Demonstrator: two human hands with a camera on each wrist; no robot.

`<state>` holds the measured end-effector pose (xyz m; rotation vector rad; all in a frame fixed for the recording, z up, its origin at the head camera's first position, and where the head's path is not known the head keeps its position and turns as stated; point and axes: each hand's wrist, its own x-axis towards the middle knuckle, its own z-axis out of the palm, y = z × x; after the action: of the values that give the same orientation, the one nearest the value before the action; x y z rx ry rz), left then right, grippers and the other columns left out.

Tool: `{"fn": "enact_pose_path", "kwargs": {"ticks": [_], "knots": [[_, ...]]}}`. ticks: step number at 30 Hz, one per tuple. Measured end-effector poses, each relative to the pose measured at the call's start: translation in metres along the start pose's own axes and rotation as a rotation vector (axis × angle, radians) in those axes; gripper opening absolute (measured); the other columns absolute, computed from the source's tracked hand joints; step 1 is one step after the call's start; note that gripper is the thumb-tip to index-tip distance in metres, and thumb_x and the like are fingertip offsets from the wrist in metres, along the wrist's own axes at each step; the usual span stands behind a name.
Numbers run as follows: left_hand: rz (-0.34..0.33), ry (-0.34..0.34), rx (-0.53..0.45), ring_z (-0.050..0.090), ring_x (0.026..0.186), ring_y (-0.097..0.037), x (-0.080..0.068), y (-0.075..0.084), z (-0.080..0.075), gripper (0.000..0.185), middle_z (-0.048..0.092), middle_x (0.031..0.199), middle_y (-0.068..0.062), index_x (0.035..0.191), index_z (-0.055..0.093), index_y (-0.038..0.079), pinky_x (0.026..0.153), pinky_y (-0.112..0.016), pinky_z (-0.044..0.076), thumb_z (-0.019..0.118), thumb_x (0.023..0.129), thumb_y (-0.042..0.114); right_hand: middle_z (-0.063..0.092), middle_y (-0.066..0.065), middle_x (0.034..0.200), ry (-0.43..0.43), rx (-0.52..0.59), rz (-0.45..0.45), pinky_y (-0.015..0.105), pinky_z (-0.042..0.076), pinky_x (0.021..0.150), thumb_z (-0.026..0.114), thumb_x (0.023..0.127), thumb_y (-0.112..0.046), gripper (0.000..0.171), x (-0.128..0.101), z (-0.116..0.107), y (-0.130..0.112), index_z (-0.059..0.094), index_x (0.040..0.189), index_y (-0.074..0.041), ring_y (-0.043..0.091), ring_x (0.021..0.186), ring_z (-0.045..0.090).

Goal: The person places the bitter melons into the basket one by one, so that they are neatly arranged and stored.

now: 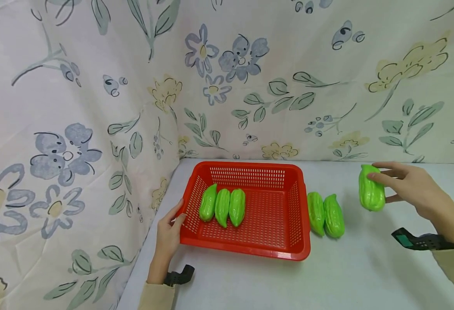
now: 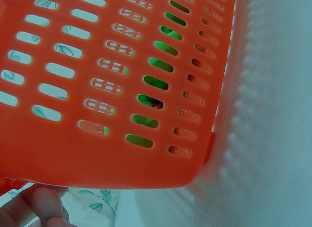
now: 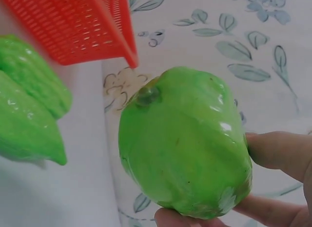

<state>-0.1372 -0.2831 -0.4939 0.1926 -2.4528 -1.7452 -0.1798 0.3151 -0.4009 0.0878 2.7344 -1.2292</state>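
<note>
1. The gourd [image 1: 371,193] in the right hand [image 1: 413,189] is bright, glossy green, plump and oval, with shallow lengthwise ridges and a small dark stem dimple at one end; highlights on its skin give it a plastic look. It is held upright above the surface [image 1: 359,267], near the far right corner.
2. The right hand's grip is closed around it: the fingers [image 3: 278,151] curl over the top and far side, and the thumb presses from below.
3. Two more gourds [image 1: 325,214] of the same green lie side by side, touching, on the surface just right of the basket [image 1: 250,247], their pointed ends toward the near edge.
4. The red plastic basket, with slotted walls and floor, sits toward the far left corner. Three gourds [image 1: 223,206] lie in a row against its left wall.
5. The left hand [image 1: 169,234] holds the basket's left rim, with the thumb on top of the rim and the fingers under it.
6. A flowered cloth [image 1: 76,129] hangs behind and to the left of the surface.
</note>
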Motion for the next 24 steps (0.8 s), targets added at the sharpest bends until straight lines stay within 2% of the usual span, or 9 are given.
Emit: {"fn": "enact_pose_path", "kwargs": {"ticks": [8,14,21,24], "knots": [[0.008,0.0,-0.006,0.07,0.098,-0.041,-0.001,-0.001,-0.001,0.046,0.06,0.147,-0.015,0.153,0.055,0.023,0.073,-0.034,0.066,0.054,0.107,0.015,0.047,0.039,0.141,0.051,-0.017,-0.038,0.03,0.063,0.062,0.057,0.106,-0.041,0.071,-0.002,-0.009,-0.018,0.038,0.154,0.007,-0.021,0.08,0.047],[0.015,-0.004,-0.004,0.069,0.103,-0.042,0.0,-0.002,0.0,0.047,0.059,0.149,-0.014,0.153,0.054,0.023,0.077,-0.039,0.066,0.054,0.107,0.016,0.05,0.039,0.138,0.058,-0.024,-0.051,0.03,0.063,0.061,0.057,0.106,-0.041,0.069,-0.003,-0.009,-0.028,0.039,0.154,0.007,-0.018,0.079,0.051],[0.019,0.004,-0.002,0.069,0.101,-0.044,0.001,-0.002,0.0,0.046,0.059,0.149,-0.015,0.153,0.055,0.023,0.077,-0.045,0.066,0.053,0.107,0.015,0.053,0.035,0.14,-0.017,0.007,-0.072,0.03,0.064,0.067,0.057,0.106,-0.044,0.07,0.005,0.006,-0.041,0.041,0.155,0.003,-0.014,0.083,0.056],[0.017,0.004,0.0,0.069,0.103,-0.045,0.001,-0.002,0.0,0.046,0.059,0.148,-0.015,0.153,0.055,0.022,0.077,-0.043,0.066,0.053,0.107,0.015,0.056,0.033,0.139,-0.054,0.021,-0.089,0.032,0.065,0.069,0.057,0.106,-0.045,0.069,0.01,0.019,-0.052,0.042,0.155,0.001,-0.004,0.089,0.063]]}}
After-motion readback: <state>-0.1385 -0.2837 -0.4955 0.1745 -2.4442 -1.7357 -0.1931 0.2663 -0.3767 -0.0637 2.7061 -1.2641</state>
